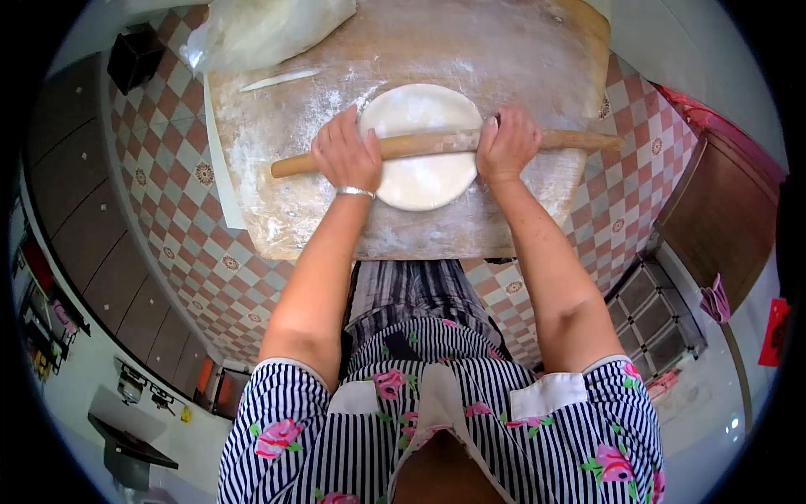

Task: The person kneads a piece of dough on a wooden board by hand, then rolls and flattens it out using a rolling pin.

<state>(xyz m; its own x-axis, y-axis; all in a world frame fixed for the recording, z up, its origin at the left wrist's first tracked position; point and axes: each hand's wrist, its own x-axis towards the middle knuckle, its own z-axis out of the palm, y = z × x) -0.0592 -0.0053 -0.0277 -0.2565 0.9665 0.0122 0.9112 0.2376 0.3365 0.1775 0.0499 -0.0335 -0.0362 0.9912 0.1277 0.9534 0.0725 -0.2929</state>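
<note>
A long wooden rolling pin lies across a round, flat sheet of dough on a floured wooden board. My left hand is closed over the pin at the dough's left edge, thumb along its near side. At the right edge of the dough, my right hand grips the same pin. Both ends of the pin stick out past my hands, the right one reaching beyond the board's side. The pin hides a strip across the middle of the dough.
At the board's far left lies a clear plastic bag or sheet, with a thin pale strip nearer me. Loose flour is scattered over the wood. Checkered floor tiles surround the board. A dark box-like bin stands at far left.
</note>
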